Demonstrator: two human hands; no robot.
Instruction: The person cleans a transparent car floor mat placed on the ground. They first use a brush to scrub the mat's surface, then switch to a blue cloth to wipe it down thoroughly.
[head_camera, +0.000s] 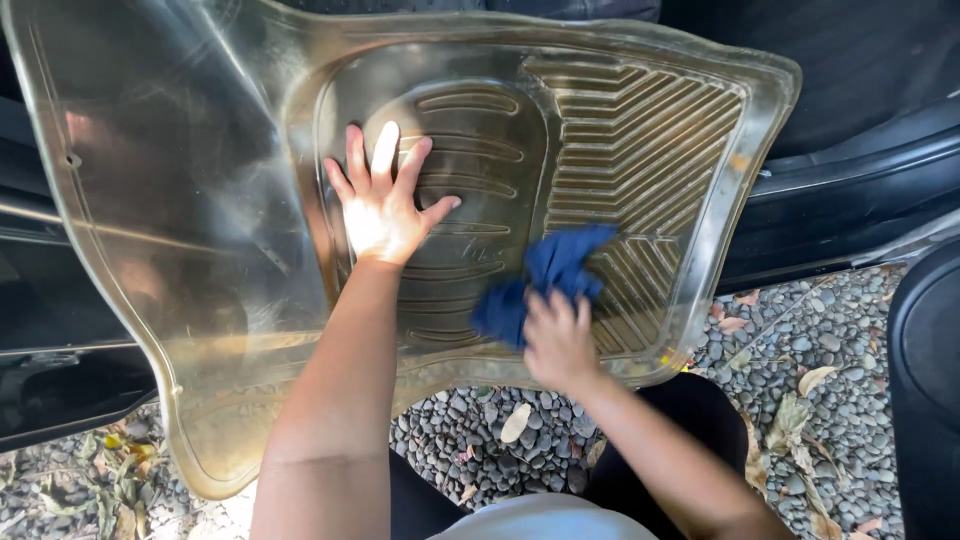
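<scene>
Head view: left hand (383, 205) flat, fingers spread wide, pressed on clear ribbed mat (200, 200) propped against dark car sill (850, 190). Right hand (556, 335) clutching blue cloth (545, 280) against mat's grooves. Below, gravel (830, 350) with dry leaves.

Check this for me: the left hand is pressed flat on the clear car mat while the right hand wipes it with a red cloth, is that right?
Nearly. The cloth is dark blue, not red. The head view shows the left hand spread flat on the clear car mat while the right hand has the cloth bunched in its grip against the ribbed part.
</scene>
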